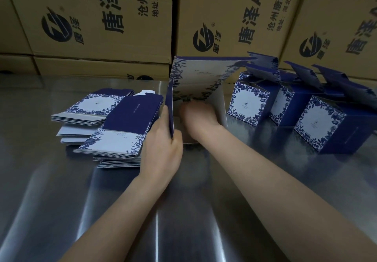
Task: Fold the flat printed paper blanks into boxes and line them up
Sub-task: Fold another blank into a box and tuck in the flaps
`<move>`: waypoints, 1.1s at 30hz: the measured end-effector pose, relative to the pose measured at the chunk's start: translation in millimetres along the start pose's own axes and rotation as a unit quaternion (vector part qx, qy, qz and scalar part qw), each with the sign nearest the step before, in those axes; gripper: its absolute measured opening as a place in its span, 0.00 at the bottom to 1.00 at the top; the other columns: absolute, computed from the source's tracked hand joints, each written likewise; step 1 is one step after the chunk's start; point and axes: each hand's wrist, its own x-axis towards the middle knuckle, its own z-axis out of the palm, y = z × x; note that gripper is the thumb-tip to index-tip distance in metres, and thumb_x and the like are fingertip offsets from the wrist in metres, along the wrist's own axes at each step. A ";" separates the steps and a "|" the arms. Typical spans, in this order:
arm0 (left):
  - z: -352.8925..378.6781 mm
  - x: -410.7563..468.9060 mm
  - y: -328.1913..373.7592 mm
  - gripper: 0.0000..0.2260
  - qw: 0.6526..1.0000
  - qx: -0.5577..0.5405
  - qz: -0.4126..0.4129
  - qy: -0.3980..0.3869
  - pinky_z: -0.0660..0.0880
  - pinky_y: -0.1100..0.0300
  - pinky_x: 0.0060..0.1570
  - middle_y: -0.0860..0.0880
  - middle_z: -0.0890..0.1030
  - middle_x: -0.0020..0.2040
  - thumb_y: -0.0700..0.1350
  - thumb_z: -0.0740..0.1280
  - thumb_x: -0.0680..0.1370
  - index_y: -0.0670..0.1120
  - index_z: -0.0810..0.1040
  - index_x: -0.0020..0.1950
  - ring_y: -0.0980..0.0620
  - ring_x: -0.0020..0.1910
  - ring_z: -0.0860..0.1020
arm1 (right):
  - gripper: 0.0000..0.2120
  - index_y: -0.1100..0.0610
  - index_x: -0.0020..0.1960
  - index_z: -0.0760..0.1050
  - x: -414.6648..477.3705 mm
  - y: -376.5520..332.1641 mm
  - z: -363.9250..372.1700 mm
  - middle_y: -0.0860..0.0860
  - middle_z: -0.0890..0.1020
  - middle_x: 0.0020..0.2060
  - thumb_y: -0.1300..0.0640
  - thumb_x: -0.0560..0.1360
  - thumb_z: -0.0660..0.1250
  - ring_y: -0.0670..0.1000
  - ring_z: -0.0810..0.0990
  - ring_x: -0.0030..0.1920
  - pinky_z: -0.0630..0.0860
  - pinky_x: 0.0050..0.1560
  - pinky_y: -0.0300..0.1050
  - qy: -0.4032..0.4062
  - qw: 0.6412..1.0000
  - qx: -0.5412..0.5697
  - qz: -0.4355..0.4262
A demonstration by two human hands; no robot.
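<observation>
I am pinching the left wall of the half-formed box (pixel 195 78) with my left hand (pixel 163 149), thumb inside and fingers outside, while it is sitting open towards me on the steel table (pixel 61 200) in front of the brown cartons (pixel 102 17). My right hand (pixel 196 115) is reaching deep inside it, and I cannot tell whether its fingers are curled or flat. The flat blanks (pixel 114 123) are lying in loose stacks just beside my left hand, and the finished boxes (pixel 247 106) are standing in a row to the right, lids up
</observation>
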 end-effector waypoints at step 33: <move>-0.8 -1.9 10.3 0.29 0.999 0.039 0.032 -0.019 0.74 0.43 0.51 0.42 0.78 0.57 0.49 0.52 0.72 0.45 0.66 0.74 0.40 0.54 0.76 | 0.13 0.58 0.61 0.77 -2.2 8.8 3.0 0.55 0.80 0.60 0.58 0.82 0.58 0.59 0.77 0.61 0.71 0.50 0.45 0.039 0.985 -0.090 -0.143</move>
